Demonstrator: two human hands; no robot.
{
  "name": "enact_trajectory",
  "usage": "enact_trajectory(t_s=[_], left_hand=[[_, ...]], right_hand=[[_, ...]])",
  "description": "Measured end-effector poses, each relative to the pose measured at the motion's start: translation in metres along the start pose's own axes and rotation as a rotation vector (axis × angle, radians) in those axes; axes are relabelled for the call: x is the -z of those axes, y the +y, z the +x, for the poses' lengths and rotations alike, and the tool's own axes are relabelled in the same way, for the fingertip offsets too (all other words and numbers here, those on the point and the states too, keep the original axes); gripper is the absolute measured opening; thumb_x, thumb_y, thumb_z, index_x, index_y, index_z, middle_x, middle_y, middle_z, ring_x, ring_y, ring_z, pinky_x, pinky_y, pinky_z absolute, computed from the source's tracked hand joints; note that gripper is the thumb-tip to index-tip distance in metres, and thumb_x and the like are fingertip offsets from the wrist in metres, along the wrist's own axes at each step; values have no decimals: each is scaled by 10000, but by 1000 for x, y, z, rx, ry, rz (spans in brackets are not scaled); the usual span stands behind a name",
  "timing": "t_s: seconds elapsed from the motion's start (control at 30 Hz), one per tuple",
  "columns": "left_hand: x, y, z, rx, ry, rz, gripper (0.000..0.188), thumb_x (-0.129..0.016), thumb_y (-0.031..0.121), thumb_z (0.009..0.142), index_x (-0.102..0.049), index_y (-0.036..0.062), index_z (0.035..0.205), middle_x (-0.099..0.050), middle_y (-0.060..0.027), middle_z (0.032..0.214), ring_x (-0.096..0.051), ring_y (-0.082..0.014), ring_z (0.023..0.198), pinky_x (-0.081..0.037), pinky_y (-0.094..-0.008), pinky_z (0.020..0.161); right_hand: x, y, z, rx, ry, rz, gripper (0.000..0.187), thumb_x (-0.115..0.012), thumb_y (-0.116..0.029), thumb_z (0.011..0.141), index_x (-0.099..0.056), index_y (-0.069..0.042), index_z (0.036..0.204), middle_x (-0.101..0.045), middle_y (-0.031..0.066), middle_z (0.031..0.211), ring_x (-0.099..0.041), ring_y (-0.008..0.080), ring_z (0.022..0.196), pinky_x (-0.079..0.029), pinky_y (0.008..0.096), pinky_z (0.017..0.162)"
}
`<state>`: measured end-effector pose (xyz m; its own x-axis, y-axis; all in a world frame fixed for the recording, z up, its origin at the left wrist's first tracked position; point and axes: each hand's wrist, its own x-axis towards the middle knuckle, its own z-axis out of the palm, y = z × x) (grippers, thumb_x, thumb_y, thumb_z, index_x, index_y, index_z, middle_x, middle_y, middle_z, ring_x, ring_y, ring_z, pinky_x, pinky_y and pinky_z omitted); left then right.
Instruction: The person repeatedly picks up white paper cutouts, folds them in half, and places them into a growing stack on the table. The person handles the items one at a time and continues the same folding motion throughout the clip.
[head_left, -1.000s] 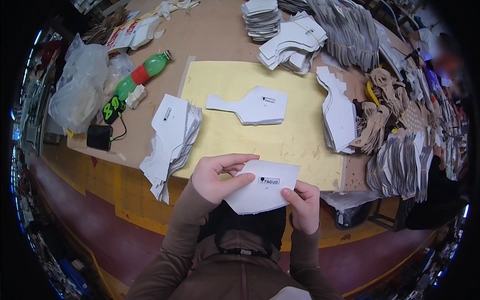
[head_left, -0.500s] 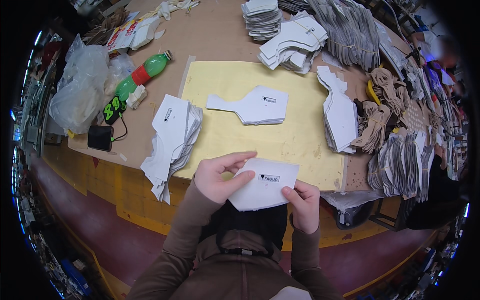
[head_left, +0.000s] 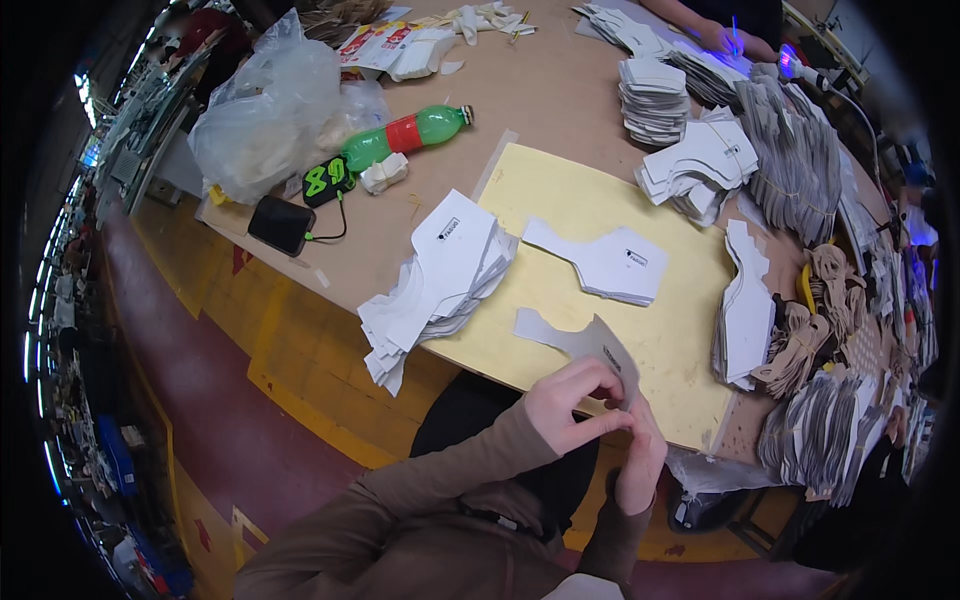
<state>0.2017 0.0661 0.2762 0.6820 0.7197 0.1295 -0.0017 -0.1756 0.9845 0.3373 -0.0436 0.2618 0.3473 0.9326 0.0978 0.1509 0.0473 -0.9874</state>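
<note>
A thin white cut-out piece (head_left: pixel 592 343) with a curved, narrow tail and a small printed mark stands tilted above the yellow board. Its lower end is pinched between the thumb and fingers of my left hand (head_left: pixel 578 402). My right hand (head_left: pixel 641 458) grips the same end from the right, its fingertips partly hidden behind the left ones. Beyond my hands, a small stack of like-shaped pieces (head_left: pixel 615 265) lies on the yellow board (head_left: pixel 520 185). To the left, a fanned pile of white pieces (head_left: pixel 445 260) overlaps the board's edge; another pile (head_left: pixel 745 300) stands at its right.
A green bottle (head_left: pixel 435 125), plastic bag (head_left: pixel 270 120), black phone (head_left: pixel 281 225) and cabled black-green device (head_left: pixel 327 181) lie at left. Bundles of grey-edged pieces (head_left: pixel 790 160) and tan pieces (head_left: pixel 800 345) crowd the right. Another person's hands (head_left: pixel 735 40) work at the far edge.
The view has swung left, so the table appears farther right. The held piece has turned from lying flat toward me to standing tilted, and my hands have come together at its lower end.
</note>
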Motion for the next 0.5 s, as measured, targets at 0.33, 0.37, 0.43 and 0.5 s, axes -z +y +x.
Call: enact_trajectory(t_s=[0.33,0.37,0.43,0.5], left_hand=[[24,-10,-5,148,148,70,101,-684,1,928,-646,-56,1002,-659,-102,980,-686,-150,885,-559,-270,791],[24,-11,-5,176,172,-39,87,-680,6,943,-656,-61,993,-686,-84,948,-689,-131,870,-558,-255,783],[25,-13,-7,272,153,-146,91,-679,12,952,-666,-66,997,-705,-79,944,-691,-123,864,-554,-244,773],[26,-14,-9,366,126,-203,129,-685,-1,949,-694,-83,1047,-741,-106,980,-711,-134,893,-568,-240,807]], right_hand=[[-27,-15,13,34,49,-241,423,-677,10,891,-640,8,1312,-617,188,1288,-626,307,1130,-500,371,981],[-31,-14,15,47,142,-289,261,-704,18,874,-725,5,1134,-685,134,1153,-674,270,971,-543,354,878],[-33,-13,18,112,175,-338,246,-722,32,855,-736,10,1100,-697,130,1100,-678,261,938,-549,349,834],[-35,-11,20,150,211,-377,234,-738,44,838,-745,15,1069,-706,126,1059,-682,253,906,-553,344,791]])
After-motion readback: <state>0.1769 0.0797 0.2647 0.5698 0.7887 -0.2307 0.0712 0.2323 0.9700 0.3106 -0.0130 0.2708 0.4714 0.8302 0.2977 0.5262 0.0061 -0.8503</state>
